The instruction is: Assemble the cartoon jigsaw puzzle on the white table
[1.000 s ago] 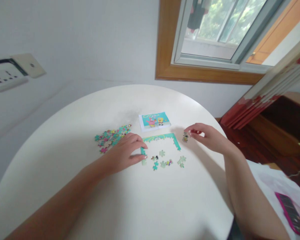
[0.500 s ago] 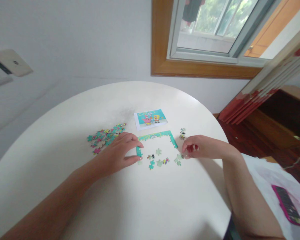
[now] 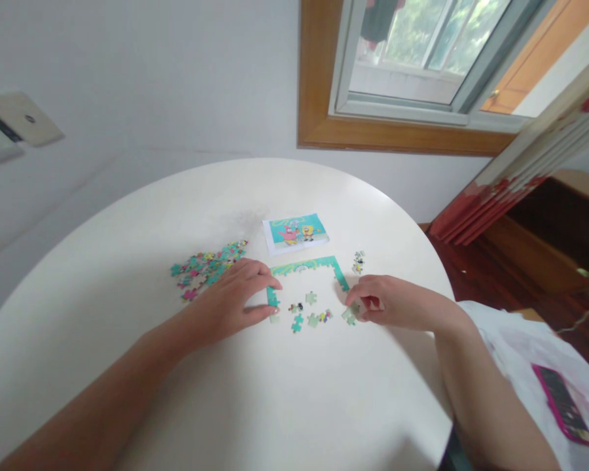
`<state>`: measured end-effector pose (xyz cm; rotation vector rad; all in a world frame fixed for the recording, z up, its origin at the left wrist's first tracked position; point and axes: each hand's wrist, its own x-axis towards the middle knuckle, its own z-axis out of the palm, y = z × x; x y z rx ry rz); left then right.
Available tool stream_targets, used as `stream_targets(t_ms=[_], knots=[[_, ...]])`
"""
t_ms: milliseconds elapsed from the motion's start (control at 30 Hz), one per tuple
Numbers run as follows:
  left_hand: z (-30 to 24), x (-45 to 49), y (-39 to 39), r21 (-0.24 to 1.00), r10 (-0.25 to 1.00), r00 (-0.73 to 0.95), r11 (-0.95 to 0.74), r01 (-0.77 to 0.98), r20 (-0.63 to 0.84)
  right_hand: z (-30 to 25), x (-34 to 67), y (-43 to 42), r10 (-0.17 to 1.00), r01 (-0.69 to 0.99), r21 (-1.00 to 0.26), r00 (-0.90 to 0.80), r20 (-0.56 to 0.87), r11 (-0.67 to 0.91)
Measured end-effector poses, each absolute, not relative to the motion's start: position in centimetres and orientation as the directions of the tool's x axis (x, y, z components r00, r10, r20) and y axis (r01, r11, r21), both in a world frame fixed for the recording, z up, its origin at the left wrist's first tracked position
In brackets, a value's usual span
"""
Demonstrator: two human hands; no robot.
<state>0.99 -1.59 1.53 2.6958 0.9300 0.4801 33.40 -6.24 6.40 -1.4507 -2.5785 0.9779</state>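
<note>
A partly built teal puzzle border (image 3: 308,266) lies on the round white table (image 3: 285,399). My left hand (image 3: 235,299) rests flat on the table, its fingertips pressing the border's left end. My right hand (image 3: 385,303) has its fingers curled down onto pale green loose pieces (image 3: 349,316) at the border's right end. More loose pieces (image 3: 308,313) lie inside the frame. A small cluster of pieces (image 3: 358,261) sits apart, just right of the border's top corner.
A pile of unsorted pieces (image 3: 205,268) lies left of my left hand. A cartoon reference picture (image 3: 294,231) sits behind the border. A wall and window stand beyond the table. A pink-edged phone (image 3: 562,403) rests on my lap at lower right.
My right hand left the small cluster at the right, moved down and toward me, and now pinches at the pale green pieces. My left hand has stayed put.
</note>
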Motion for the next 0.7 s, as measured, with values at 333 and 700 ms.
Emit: stream_targets(t_ms=[333, 700], knots=[[1.6, 1.0, -1.6, 0.339, 0.635, 0.740, -0.761, 0.552, 0.220, 6.0, 35.8, -5.8, 0.895, 0.905, -0.390, -0.308, -0.322, 0.171], [1.8, 1.1, -1.7, 0.339, 0.641, 0.738, -0.757, 0.559, 0.213, 6.6, 33.8, -6.1, 0.756, 0.695, -0.593, -0.620, -0.209, 0.407]])
